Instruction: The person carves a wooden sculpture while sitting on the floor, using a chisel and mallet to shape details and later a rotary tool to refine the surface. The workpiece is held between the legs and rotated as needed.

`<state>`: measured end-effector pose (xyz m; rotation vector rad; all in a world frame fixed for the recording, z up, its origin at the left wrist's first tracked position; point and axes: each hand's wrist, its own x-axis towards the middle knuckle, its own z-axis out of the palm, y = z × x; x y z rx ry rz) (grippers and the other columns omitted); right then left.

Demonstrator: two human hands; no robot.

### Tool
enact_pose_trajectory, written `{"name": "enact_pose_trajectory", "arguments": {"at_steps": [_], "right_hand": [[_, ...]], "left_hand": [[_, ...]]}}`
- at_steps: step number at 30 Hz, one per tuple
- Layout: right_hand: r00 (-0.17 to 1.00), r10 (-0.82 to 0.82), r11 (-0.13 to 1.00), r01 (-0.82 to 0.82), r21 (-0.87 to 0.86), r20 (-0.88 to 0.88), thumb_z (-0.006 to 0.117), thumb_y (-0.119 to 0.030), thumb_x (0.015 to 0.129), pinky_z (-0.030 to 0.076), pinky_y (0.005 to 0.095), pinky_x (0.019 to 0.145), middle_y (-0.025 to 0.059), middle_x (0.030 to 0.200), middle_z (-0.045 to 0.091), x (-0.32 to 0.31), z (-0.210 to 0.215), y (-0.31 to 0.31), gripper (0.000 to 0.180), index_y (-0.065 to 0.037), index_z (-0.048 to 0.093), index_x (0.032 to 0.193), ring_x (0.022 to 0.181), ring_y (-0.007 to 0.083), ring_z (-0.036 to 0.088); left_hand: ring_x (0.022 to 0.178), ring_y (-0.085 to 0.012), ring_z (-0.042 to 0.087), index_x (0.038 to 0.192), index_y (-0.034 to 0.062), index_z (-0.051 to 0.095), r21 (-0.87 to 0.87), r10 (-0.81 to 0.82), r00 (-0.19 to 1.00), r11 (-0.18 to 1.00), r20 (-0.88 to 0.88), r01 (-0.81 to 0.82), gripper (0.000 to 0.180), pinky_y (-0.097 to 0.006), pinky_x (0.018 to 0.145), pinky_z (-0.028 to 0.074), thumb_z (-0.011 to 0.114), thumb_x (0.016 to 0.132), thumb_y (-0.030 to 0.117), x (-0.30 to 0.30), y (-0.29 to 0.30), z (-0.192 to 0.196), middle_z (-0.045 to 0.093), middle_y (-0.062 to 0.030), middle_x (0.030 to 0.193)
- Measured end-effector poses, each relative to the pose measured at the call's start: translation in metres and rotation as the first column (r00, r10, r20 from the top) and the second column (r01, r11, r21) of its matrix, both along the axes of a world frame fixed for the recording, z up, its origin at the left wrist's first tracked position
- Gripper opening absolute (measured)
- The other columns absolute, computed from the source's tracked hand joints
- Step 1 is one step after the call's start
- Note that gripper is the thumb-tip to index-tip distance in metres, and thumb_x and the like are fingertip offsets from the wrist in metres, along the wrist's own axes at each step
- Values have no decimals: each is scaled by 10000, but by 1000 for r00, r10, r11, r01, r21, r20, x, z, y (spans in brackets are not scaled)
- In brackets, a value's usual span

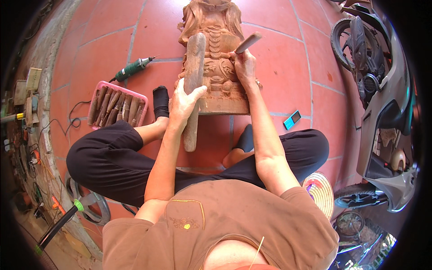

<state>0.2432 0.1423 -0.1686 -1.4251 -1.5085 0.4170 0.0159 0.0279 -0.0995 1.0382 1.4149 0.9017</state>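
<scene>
A carved wooden statue (216, 96) lies on the floor in front of me, its flat base toward my feet. My left hand (182, 102) is closed around a long, worn wooden mallet (195, 60), shaped like a thick stick. The mallet spans the statue's left side and sticks out past its base. Over the statue's right side, my right hand (245, 67) grips a wood-handled chisel (249, 42), its handle pointing up and to the right. The chisel's working end is hidden by my fingers and the carving.
Left of the statue, a pink tray (146, 106) holds several wood-handled tools (112, 107). A green corded rotary tool (130, 69) lies behind it. A blue phone (292, 119) rests on the red tiles near my right knee. A motorbike (382, 130) stands at the right.
</scene>
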Motion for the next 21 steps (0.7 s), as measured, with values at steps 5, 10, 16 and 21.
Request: {"name": "enact_pose_trajectory", "arguments": {"at_steps": [5, 10, 16, 21], "right_hand": [[989, 80, 971, -49, -234, 125, 739, -63, 880, 517, 359, 683, 122, 784, 696, 8, 28, 9, 158, -9, 628, 978, 716, 185, 660], [999, 44, 976, -43, -213, 3, 732, -66, 894, 512, 337, 694, 117, 799, 704, 12, 28, 0, 145, 6, 628, 965, 738, 153, 639], [998, 56, 997, -54, -63, 24, 712, -41, 898, 522, 353, 673, 141, 793, 694, 1, 15, -2, 132, 0, 618, 981, 715, 192, 656], [995, 47, 999, -46, -13, 84, 687, -28, 903, 531, 398, 688, 168, 810, 696, -4, 16, -4, 126, -22, 621, 1010, 746, 313, 696]], "left_hand": [[927, -231, 699, 1361, 21, 546, -80, -20, 1000, 997, -15, 19, 684, -340, 771, 554, 774, 829, 386, 1, -1, 6, 685, -178, 1167], [1102, -249, 653, 1370, 11, 538, -113, -14, 999, 994, -42, 9, 703, -357, 914, 517, 772, 826, 390, 1, 1, 7, 656, -192, 1240], [1112, -263, 648, 1370, -27, 524, -8, -25, 1000, 1000, 12, 25, 735, -372, 958, 499, 768, 826, 402, 1, -1, 0, 659, -196, 1234], [1004, -242, 679, 1343, -16, 544, -137, -19, 1000, 990, -20, 16, 661, -362, 882, 532, 758, 847, 365, 2, -1, 10, 675, -173, 1185]]}}
